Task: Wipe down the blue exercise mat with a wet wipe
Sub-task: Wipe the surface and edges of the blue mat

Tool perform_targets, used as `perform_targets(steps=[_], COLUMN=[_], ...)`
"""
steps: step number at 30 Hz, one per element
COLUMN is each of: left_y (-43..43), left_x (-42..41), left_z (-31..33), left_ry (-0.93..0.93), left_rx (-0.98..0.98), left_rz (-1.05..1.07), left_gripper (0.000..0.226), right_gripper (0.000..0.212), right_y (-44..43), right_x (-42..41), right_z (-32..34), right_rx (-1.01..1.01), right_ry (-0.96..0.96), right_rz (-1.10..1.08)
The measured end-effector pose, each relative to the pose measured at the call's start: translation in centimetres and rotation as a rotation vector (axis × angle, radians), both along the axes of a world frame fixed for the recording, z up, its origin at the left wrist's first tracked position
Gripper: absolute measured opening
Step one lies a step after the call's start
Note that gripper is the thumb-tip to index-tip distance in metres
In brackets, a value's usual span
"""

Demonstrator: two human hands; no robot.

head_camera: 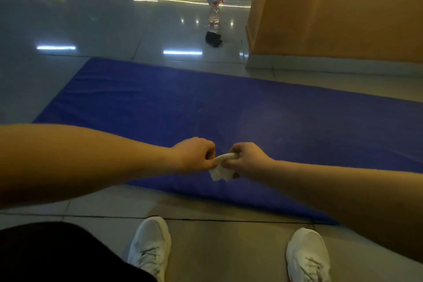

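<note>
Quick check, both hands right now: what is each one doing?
Left hand: fingers curled, pinching one end of the wet wipe.
Right hand: fingers curled, pinching the other end of the same wipe, above the blue mat.

Your two hands, left hand (194, 155) and right hand (248, 160), grip one wipe (220, 170); one mat (183, 103) beneath, two shoes (150, 245) (307, 256) nearer you, one bottle (214, 14) beyond.

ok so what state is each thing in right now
blue padded exercise mat: spread out flat
white wet wipe: bunched, held up between both hands
left hand: pinches the wipe
right hand: grips the wipe
clear plastic spray bottle: upright beyond the mat
</note>
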State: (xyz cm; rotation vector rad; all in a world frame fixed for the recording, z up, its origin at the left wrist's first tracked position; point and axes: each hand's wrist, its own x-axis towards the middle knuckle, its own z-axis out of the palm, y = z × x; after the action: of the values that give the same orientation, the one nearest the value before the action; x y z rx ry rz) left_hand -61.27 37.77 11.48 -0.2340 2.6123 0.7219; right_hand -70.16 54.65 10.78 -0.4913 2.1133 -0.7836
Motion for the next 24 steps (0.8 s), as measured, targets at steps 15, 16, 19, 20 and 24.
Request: perform_targets(steps=[15,16,19,20,24], left_y=[-4.0,-3.8,-3.5,-3.4,-3.3], left_x=[3.5,3.6,3.9,3.9,4.1], left_z=[-13.2,-14.1,-16.2,-16.8,-17.5], left_ry=[-0.129,-0.140,-0.210,-0.227,-0.216], left_rx=[-0.430,-0.450,-0.526,-0.551,-0.594], left_rz=[-0.296,-0.307,-0.343,-0.349,-0.373], left_gripper=[0.073,0.080,0.104,0.108,0.098], right_gripper=[0.027,0.035,0.063,0.069,0.091], right_y=[1.4,2.2,3.7,4.0,5.1], right_x=[1.1,1.1,1.2,1.1,0.7], right_z=[-14.1,-14.8,-15.8,-16.0,-16.4], right_rx=[0.257,0.274,0.253,0.258,0.314], right_ry=[0.307,0.348,0.384,0.427,0.537], right_rz=[0.087,0.152,0.309,0.357,0.465])
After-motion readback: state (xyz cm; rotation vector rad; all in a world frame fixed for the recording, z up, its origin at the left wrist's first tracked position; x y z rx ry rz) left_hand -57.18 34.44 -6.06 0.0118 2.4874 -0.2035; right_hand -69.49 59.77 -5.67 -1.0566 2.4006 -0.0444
